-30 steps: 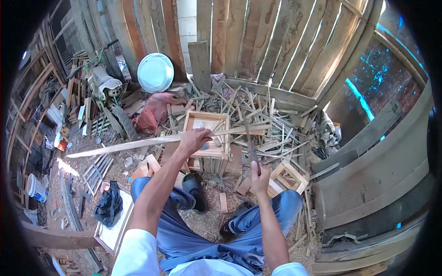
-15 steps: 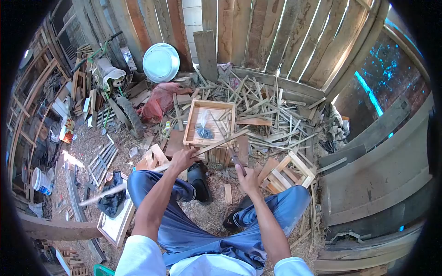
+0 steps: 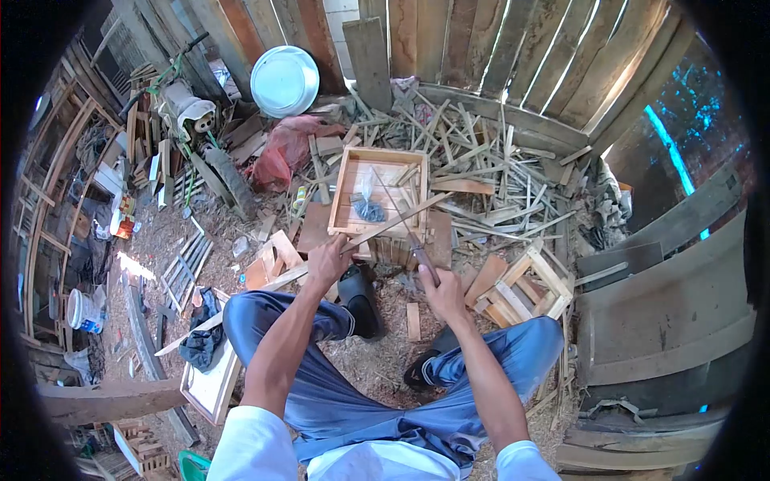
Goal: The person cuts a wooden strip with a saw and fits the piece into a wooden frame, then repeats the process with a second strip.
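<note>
My left hand (image 3: 327, 263) is closed round a long thin wooden strip (image 3: 385, 225), which runs from the lower left up across the front of a shallow wooden box. My right hand (image 3: 443, 290) grips the dark handle of a saw (image 3: 419, 252); its narrow blade points up and left, crossing the strip over the box's front edge. Inside the wooden box (image 3: 338, 192) lie a clear plastic bag with dark small pieces (image 3: 368, 209) and some thin sticks. The box rests on a wooden support between my feet and the scrap heap.
Many thin offcuts (image 3: 481, 172) are heaped by the plank wall. Beyond the box are a red plastic bag (image 3: 285, 152) and a round pale basin (image 3: 285, 82). A wooden frame (image 3: 553, 276) lies right, and a tray (image 3: 210, 389) with dark cloth lies left.
The view has shifted, so the surroundings appear further right. Both hands keep their holds; the strip and the saw still cross at the box's front edge.
</note>
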Action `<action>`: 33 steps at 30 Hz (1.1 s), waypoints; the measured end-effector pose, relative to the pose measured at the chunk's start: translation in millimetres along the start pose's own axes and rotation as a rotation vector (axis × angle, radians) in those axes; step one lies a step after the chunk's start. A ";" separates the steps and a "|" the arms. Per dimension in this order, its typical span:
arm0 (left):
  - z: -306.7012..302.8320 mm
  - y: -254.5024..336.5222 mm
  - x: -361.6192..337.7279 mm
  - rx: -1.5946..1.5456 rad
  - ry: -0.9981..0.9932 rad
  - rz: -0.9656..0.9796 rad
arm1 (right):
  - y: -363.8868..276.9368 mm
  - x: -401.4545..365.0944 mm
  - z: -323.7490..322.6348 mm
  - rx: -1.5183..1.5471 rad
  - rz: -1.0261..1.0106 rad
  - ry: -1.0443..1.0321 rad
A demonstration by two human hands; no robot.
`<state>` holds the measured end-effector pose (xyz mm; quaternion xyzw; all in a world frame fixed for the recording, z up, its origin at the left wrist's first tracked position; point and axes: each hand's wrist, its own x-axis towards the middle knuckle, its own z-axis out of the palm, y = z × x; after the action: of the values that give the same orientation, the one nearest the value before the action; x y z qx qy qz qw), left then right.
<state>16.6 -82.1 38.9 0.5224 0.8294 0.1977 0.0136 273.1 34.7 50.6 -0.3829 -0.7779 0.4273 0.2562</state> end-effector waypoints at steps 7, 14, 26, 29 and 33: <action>2.7 -16.4 3.0 -0.002 -0.004 0.029 | 4.0 3.8 8.0 0.046 0.005 -0.011; 5.5 -26.1 5.8 -0.067 -0.153 -0.115 | -8.5 5.4 9.6 0.031 0.021 -0.012; 25.4 -26.9 10.1 0.169 0.058 -0.061 | -35.9 14.1 2.4 -0.047 0.088 -0.058; 30.7 -32.3 3.7 0.241 0.131 -0.043 | -34.9 12.1 5.6 -0.041 0.076 -0.071; 40.9 -50.5 -0.1 0.322 0.221 0.012 | -36.3 8.4 14.8 -0.014 0.071 -0.053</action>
<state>-17.5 -88.4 -16.1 0.4977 0.8437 0.1185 -0.1626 243.8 22.3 75.0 -0.4006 -0.7733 0.4406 0.2177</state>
